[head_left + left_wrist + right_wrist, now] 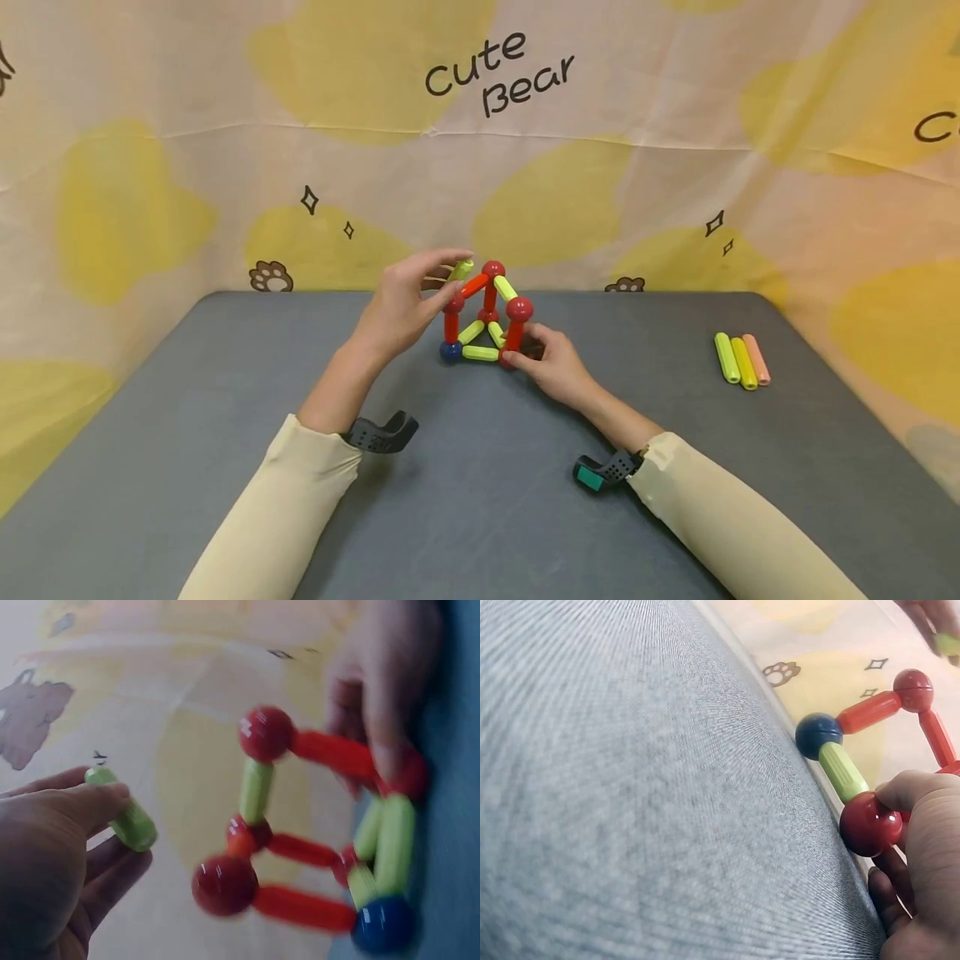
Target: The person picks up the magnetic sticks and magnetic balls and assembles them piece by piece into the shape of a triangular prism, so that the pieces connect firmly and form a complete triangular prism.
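Observation:
On the grey table stands a triangular frame of magnetic sticks and balls, with red uprights (pixel 451 327). Its base joins a blue ball (pixel 451 352) and two red balls with light green sticks (pixel 481 354). Along the top, three red balls (pixel 520 309) are linked by an orange-red stick (pixel 475 286) and a light green one. My left hand (pixel 405 293), above the frame's left corner, pinches a loose light green stick (pixel 133 822) between thumb and fingers. With thumb and fingers, my right hand (pixel 561 367) grips the lower front-right red ball (pixel 870 823).
At the table's right lie three loose sticks side by side: a light green one (pixel 727 358), a yellow one (pixel 744 363) and a pink one (pixel 757 360). A patterned cloth (pixel 360 158) hangs behind the table's (pixel 480 500) far edge.

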Tool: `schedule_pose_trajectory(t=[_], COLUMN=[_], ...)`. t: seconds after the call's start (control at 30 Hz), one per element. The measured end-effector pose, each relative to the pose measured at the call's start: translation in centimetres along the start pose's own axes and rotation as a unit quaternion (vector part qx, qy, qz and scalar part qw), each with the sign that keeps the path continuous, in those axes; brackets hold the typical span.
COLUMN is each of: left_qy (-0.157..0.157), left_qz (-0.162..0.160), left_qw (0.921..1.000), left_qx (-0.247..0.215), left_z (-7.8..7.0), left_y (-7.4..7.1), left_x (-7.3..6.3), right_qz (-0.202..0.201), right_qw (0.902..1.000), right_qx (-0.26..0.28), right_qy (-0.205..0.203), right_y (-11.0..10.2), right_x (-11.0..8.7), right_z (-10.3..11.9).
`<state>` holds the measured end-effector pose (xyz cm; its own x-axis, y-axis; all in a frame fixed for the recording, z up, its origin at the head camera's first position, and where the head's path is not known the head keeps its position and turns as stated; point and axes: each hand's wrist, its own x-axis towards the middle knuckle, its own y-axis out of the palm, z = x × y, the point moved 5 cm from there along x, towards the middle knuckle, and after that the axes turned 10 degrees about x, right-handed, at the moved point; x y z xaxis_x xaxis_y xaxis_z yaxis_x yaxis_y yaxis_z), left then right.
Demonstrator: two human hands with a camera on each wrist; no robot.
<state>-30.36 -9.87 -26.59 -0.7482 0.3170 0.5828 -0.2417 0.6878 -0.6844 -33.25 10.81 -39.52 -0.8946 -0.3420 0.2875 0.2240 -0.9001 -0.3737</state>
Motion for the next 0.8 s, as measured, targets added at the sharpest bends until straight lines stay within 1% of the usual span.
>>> schedule_pose_trajectory(t=[0.1, 0.27, 0.4, 0.5, 0.63, 0.7, 0.8], left_qy=[0.013, 0.042, 0.067, 0.104, 0.154, 0.164, 0.172], left_qz=[-0.002, 0.025, 0.03, 0.028, 0.016, 0.008, 0.002], left_qw=[0.9999, 0.9973, 0.9938, 0.9881, 0.9772, 0.9742, 0.971], left_qx=[-0.002, 0.055, 0.083, 0.11, 0.146, 0.154, 0.166], left_z=[-0.1, 0.5, 0.4, 0.1, -0.3, -0.3, -0.3], left_y=[0.6, 2.2, 3.1, 3.6, 4.0, 4.2, 4.6], left_x=[0.1, -0.4, -0.4, -0.2, 0.0, 0.0, 0.1], right_qz=[0.008, 0.014, 0.009, 0.006, 0.003, 0.003, 0.0], right_qw=[0.9999, 0.9999, 1.0, 1.0, 1.0, 1.0, 1.0], right_qx=[-0.005, -0.002, 0.001, 0.002, 0.004, 0.006, 0.009], right_qy=[0.007, 0.005, -0.002, -0.003, -0.004, -0.004, -0.004], right_y=[0.5, 0.8, 0.4, 0.2, 0.0, 0.0, -0.1], right_x=[0.2, 0.3, 0.2, 0.1, 0.0, 0.0, -0.1], right_z=[0.0, 0.0, 0.0, 0.1, 0.1, 0.1, 0.0])
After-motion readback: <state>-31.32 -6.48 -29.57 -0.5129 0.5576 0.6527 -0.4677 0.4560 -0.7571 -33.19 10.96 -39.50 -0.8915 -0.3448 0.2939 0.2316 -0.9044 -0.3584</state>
